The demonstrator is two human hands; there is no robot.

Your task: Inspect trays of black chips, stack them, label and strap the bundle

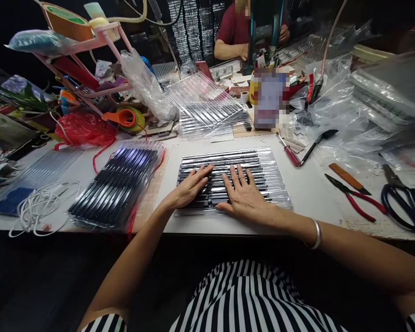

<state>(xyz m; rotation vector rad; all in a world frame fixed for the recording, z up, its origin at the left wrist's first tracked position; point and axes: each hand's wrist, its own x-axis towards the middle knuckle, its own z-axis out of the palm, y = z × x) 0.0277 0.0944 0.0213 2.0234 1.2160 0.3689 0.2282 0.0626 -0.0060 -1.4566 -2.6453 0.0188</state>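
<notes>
A clear ribbed plastic tray [263,161] filled with rows of dark strips lies on the white table [307,193] right in front of me. My left hand [190,186] rests flat on the tray's left half, fingers together and pointing up and to the right. My right hand [244,196] lies flat beside it on the middle of the tray, fingers spread. Neither hand holds anything. A silver bangle [316,234] sits on my right wrist.
A wrapped stack of dark strips [117,184] lies to the left, with a white cord coil [41,205]. Empty clear trays [204,108] are stacked behind. A red screwdriver [290,152], red-handled pliers [356,198] and black scissors [406,203] lie to the right. Another person [244,32] works across the table.
</notes>
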